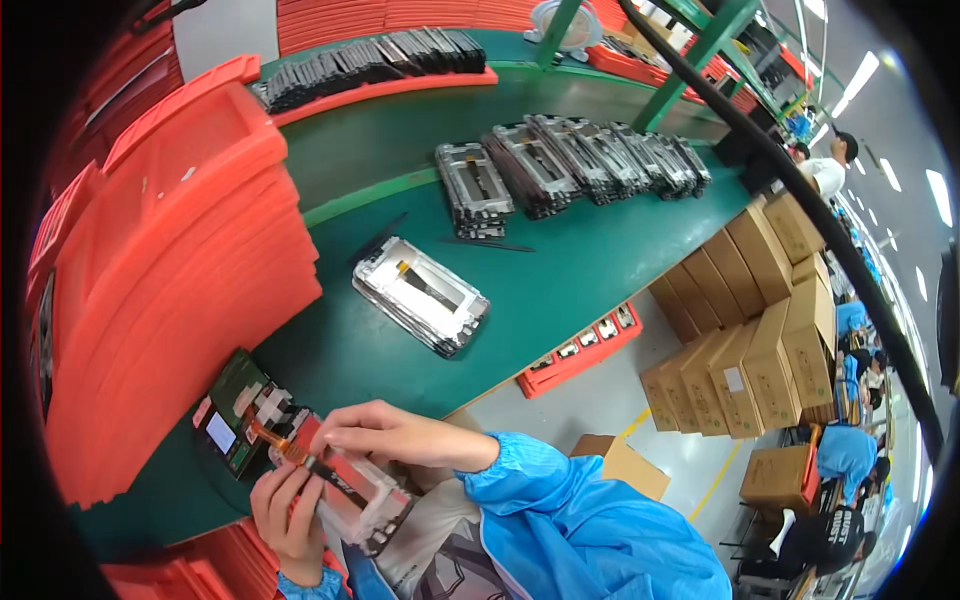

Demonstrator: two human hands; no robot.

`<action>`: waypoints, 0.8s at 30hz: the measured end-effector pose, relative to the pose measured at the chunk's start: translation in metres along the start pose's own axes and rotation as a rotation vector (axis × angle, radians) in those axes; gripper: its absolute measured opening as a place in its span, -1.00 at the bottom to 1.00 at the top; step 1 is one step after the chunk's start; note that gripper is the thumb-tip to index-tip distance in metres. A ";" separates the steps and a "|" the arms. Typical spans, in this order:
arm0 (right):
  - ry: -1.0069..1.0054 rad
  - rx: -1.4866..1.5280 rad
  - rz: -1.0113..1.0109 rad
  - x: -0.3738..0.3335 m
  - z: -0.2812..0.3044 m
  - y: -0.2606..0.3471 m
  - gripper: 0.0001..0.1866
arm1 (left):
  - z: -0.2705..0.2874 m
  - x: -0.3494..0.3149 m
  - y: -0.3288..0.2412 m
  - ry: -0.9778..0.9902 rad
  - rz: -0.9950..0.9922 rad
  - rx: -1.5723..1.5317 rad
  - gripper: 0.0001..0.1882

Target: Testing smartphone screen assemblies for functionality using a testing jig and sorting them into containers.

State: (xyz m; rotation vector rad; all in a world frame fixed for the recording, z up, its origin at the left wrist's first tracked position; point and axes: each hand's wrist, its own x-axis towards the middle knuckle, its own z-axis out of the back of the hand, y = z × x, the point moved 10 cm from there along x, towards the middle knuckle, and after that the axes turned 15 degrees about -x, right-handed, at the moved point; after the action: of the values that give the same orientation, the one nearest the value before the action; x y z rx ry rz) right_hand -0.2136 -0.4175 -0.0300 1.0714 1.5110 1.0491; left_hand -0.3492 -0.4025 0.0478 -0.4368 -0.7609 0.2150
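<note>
My left hand [285, 510] grips a phone screen frame [385, 505] by its side, close to my body. The frame is silvery with a pale rim, and an orange flex cable [275, 437] sticks out from its upper end toward a small circuit-board device with a lit display [221, 432]. My right hand [385, 435] has its fingers bent over the frame's upper end, beside the cable; the fingertips are partly hidden. Whether the cable is joined to the device I cannot tell. Further along the bench lies a short stack of similar frames [420, 295].
Red trays [190, 300] rise in a tall stack at the left. Several piles of frames [575, 160] line the back of the green bench [350, 370], and thin dark tools [490, 244] lie before them. Cardboard boxes [740, 380] stand on the floor at right; people work beyond.
</note>
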 end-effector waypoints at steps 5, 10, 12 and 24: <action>-0.065 0.122 0.106 -0.004 0.011 0.028 -0.71 | 0.017 -0.038 0.065 -0.362 0.448 -0.333 -0.73; -0.202 -0.079 0.191 0.013 0.027 0.020 -0.74 | 0.002 -0.038 0.109 -0.647 0.895 -0.841 -0.74; -0.219 -0.092 0.195 0.019 0.028 0.013 -0.75 | -0.012 -0.057 0.123 -0.880 0.992 -1.001 -0.68; -0.445 -0.040 0.213 0.002 0.042 0.005 -0.75 | -0.051 -0.070 0.130 -0.658 1.175 -1.179 -0.55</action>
State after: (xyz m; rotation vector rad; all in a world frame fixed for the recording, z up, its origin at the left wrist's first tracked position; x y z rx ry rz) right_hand -0.1716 -0.4099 -0.0325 1.3548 1.0324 0.9018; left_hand -0.3670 -0.3267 -0.0879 -2.0032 -1.1527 1.0568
